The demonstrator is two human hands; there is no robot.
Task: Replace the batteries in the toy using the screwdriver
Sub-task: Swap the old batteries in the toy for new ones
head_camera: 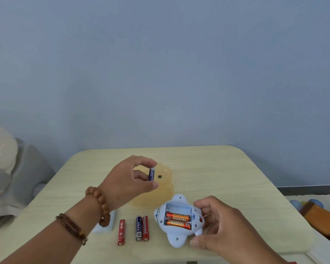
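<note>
A light blue toy (174, 237) lies belly-up on the table with its battery bay open. Two orange batteries (178, 221) fill the near slots; the far slot is empty. My right hand (217, 225) grips the toy's right side. My left hand (130, 180) is raised above the table, pinching a blue battery (151, 173) upright between thumb and fingers. Three loose batteries lie left of the toy: a red one (121, 232), a blue one (138, 228) and another red one (145, 228). No screwdriver is visible.
A yellow translucent toy (166, 184) with a dark dot stands behind my left hand. A pale blue flat piece (111, 224) lies partly under my left wrist. The table (227, 168) has rounded corners. Toys sit on the floor at the right (318, 216).
</note>
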